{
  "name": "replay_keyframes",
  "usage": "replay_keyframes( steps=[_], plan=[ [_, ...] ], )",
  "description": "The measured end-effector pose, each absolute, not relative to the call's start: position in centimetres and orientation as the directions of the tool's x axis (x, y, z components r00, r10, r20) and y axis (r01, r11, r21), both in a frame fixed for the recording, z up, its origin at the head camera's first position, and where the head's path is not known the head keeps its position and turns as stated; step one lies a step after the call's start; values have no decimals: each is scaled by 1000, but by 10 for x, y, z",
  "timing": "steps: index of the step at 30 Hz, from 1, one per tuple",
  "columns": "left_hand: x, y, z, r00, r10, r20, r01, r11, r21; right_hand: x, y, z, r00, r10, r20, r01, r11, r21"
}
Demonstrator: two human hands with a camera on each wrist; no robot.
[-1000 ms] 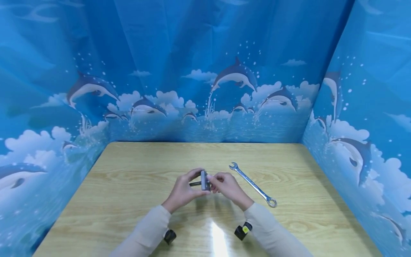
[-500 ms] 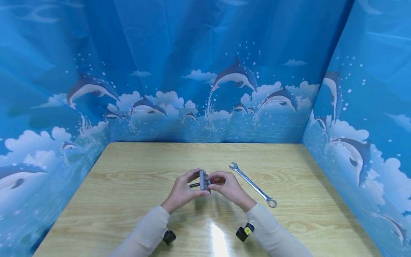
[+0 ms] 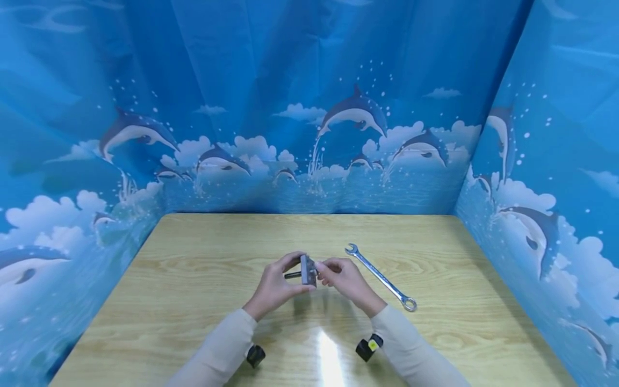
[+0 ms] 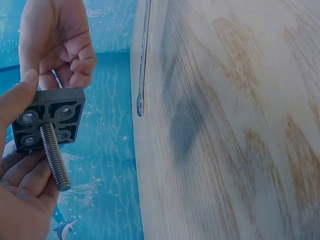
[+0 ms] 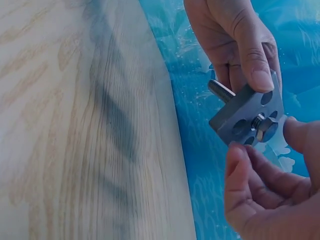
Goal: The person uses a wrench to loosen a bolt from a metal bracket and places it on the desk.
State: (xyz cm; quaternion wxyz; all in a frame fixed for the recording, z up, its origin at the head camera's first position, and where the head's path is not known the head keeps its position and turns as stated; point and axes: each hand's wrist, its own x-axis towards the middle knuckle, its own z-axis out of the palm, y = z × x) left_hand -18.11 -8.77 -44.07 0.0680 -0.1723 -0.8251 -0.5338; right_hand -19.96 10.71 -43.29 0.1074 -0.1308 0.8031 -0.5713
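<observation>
My left hand (image 3: 278,282) holds a grey square plate (image 3: 308,270) with several round holes by its edges, above the table. A hex bolt runs through its middle; the threaded shank (image 4: 54,157) sticks out on the left hand's side. On the other face, the hex head (image 5: 268,129) stands a little off the plate, with some thread showing. My right hand (image 3: 345,279) has its thumb (image 5: 296,134) and curled fingers around that head; exact contact is hard to see. To the right on the table lies a steel combination wrench (image 3: 382,278), touched by neither hand.
The wood-grain table (image 3: 203,258) reaches back to a blue dolphin-print curtain (image 3: 271,161), which also hangs along the left and right. Small black cameras (image 3: 255,356) sit at both wrists.
My right fingers spread wider at the bolt head half a second ago and are drawn together again now. The left hand and plate have barely shifted. The wrench has not moved.
</observation>
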Motion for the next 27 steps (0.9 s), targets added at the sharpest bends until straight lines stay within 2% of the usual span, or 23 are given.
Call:
replay_keyframes(
  steps=[10,27],
  plan=[
    [-180,-86,-441,-923,243,299,380,437,815,-200,103,-433,-942,-324,-88,-13,297,-955],
    [-181,-87,-441,-930,242,276,352,376,857,-198,106,-433,-916,-391,91,-196,238,-951]
  ],
)
